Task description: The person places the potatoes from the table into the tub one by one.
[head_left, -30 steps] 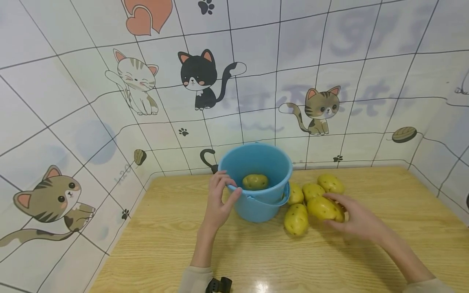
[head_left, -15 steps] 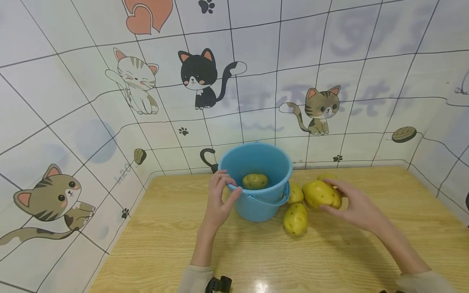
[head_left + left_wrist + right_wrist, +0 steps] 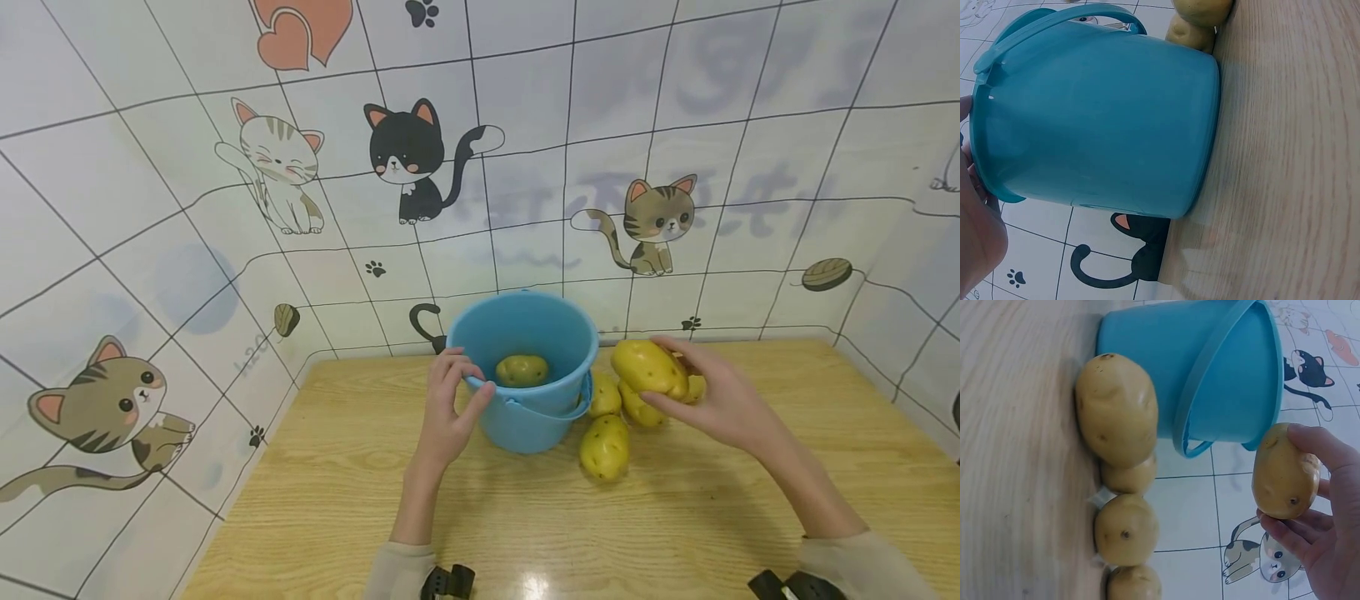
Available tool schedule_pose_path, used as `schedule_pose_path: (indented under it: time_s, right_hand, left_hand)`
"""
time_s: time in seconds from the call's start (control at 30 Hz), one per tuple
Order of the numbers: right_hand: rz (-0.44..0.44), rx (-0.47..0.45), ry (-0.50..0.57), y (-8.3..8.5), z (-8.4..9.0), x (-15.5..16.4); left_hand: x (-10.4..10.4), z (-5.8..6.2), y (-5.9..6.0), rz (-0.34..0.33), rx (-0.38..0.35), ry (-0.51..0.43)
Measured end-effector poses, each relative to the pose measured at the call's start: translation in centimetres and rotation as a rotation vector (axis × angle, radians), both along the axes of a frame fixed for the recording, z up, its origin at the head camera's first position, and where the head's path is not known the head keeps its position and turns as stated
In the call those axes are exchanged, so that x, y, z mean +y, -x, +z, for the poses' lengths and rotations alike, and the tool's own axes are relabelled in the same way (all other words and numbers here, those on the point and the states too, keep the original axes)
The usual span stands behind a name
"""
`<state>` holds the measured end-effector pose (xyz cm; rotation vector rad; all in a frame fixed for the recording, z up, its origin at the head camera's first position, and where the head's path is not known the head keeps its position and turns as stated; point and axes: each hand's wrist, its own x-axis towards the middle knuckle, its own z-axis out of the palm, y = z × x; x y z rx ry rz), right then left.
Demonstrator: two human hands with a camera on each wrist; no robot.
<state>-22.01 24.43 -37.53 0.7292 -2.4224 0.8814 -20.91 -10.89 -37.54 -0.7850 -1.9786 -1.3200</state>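
A blue bucket (image 3: 528, 421) stands upright on the table, its handle hanging down at the front right. One potato (image 3: 522, 372) lies inside it. My left hand (image 3: 450, 408) grips the near left part of the bucket's rim. Thumb and fingers of my right hand (image 3: 712, 396) hold another potato (image 3: 648, 367), lifted off the table; in the right wrist view this potato (image 3: 1285, 472) is near the rim. Below and beside it, several more potatoes rest on the table against the bucket's right side, the closest being the front potato (image 3: 604, 448).
The wooden table (image 3: 322, 500) meets a wall (image 3: 525, 208) covered in cat pictures just behind the bucket. Another wall stands at each side. A black strap with a device (image 3: 448, 582) sits at the left wrist.
My right hand has picked up a potato from the group and raised it up and to the left, toward the bucket. My left hand has stayed on the rim.
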Motion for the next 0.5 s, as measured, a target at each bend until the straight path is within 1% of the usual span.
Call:
schedule_pose_path:
  time_s: [0.2, 0.37, 0.5]
  right_hand:
    - [0.007, 0.009, 0.027, 0.4, 1.4, -1.1]
    - [0.003, 0.036, 0.048, 0.7, 2.3, -2.1]
    - [-0.001, 0.035, 0.057, 0.7, 3.0, -2.8]
  left_hand:
    - [0.0, 0.0, 0.0, -0.001, 0.005, -0.003]
    - [0.0, -0.1, 0.1, 0.003, 0.003, -0.001]
    - [0.0, -0.1, 0.1, 0.003, 0.000, 0.001]
